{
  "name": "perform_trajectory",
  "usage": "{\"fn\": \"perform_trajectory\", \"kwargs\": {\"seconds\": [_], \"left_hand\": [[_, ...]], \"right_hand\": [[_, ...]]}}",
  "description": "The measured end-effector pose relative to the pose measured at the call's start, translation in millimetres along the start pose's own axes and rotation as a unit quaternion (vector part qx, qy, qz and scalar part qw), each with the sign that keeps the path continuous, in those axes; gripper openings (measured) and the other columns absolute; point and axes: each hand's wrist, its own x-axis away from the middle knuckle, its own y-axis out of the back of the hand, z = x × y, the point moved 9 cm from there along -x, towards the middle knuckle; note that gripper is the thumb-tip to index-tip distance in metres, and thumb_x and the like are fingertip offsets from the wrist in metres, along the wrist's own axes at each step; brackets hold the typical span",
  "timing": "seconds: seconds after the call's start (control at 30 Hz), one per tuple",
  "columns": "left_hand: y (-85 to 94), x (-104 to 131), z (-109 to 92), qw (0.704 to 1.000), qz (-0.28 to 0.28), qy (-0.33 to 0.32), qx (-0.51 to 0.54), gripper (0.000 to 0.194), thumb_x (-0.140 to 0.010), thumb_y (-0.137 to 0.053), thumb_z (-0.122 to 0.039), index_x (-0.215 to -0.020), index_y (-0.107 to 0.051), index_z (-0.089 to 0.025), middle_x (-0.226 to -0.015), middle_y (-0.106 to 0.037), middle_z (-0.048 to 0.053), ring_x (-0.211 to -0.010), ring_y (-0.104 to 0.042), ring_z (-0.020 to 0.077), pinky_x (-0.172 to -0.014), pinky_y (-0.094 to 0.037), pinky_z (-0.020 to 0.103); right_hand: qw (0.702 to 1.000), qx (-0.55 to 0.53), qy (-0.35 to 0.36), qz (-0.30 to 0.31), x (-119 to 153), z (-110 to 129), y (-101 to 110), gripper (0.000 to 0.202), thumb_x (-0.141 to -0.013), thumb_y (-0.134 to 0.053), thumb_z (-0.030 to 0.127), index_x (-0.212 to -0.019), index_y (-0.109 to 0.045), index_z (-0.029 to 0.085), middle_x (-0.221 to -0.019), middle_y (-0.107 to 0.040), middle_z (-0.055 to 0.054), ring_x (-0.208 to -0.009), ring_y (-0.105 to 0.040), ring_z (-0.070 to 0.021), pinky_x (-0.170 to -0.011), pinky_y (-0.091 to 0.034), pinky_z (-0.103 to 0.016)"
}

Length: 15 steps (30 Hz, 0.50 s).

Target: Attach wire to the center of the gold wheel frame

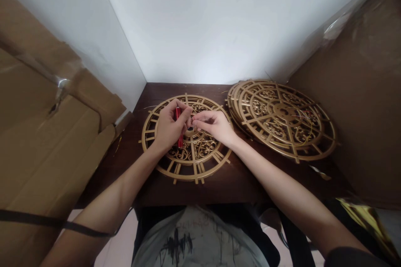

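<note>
The left hand [173, 122] grips a slim red rod [180, 139] above a round golden openwork frame [194, 154] on the dark-brown table [188, 194]. Beside it, the right hand [216, 126] pinches; on what, I cannot tell.

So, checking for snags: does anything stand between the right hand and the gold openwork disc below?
Nothing visible blocks the right hand from the disc; the left hand, beside it, holds a slim red object.
</note>
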Motion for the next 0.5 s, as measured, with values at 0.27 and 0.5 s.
{"fn": "perform_trajectory", "kwargs": {"seconds": [0.27,0.5], "left_hand": [[1.2,-0.3,2.7,1.000,-0.003,0.013,0.003,0.022,-0.080,-0.061,-0.034,-0.076,-0.049,-0.017,-0.053,-0.054,-0.004,-0.036,-0.043,0.0052,-0.034,-0.033,0.017],[1.9,-1.7,7.7,0.999,-0.002,0.046,0.010,0.022,-0.079,-0.062,-0.035,-0.079,-0.050,-0.016,-0.053,-0.053,-0.005,-0.034,-0.042,0.0042,-0.033,-0.033,0.015]], "right_hand": [[0.999,-0.008,0.013,0.043,0.9,6.0,-6.9,0.012,-0.075,-0.067,0.027,-0.077,-0.066,0.015,-0.073,-0.067,0.000,-0.063,-0.059,-0.0082,-0.064,-0.049,-0.023],[0.998,-0.048,-0.017,0.022,-0.2,-0.6,-4.0,0.012,-0.074,-0.067,0.026,-0.077,-0.063,0.015,-0.071,-0.068,0.000,-0.061,-0.060,-0.0083,-0.065,-0.051,-0.024]]}}
